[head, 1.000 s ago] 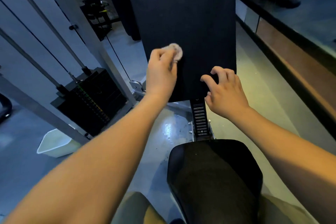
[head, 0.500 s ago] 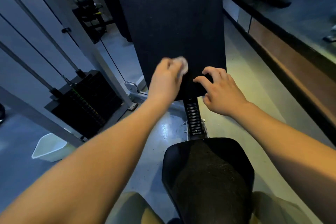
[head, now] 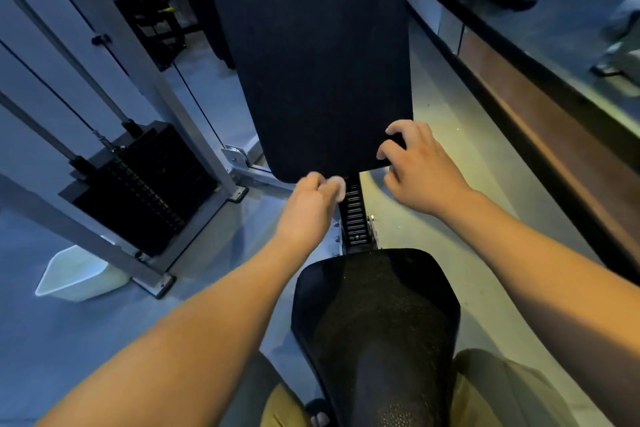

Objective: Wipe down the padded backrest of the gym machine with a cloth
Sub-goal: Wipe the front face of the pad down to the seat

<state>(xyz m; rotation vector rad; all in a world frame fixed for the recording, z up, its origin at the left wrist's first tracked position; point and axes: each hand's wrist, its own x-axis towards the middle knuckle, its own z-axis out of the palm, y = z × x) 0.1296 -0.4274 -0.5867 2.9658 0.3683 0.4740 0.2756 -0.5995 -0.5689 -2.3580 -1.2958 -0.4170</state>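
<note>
I see the padded backrest (head: 318,62) standing upright in the middle of my view, a dark slab. Its bottom edge runs just above both hands. My left hand (head: 306,210) is closed around the cloth (head: 338,187), a small pale wad poking out past the knuckles. The cloth sits just under the backrest's bottom edge and in front of the notched post (head: 355,215). I cannot tell whether it touches the pad. My right hand (head: 420,170) grips the backrest's lower right corner, with curled fingers on the face and the thumb tucked below the edge.

The post drops from the backrest to the seat pad (head: 377,322), which lies near me between my forearms. The gap between the backrest's lower edge and the seat's far rim is narrow, and the left hand fills most of it.

To the left, open floor (head: 194,274) separates the backrest's left edge from the grey frame upright (head: 180,107). Beyond the upright are the weight stack (head: 138,191) and its cables (head: 59,97). A white bin (head: 76,276) lies near the frame's foot, well apart from the hands. To the right, a strip of pale floor runs beside the backrest's right edge up to a dark raised ledge (head: 554,135). The whole backrest face above the hands is uncovered, and its top runs out of view.
</note>
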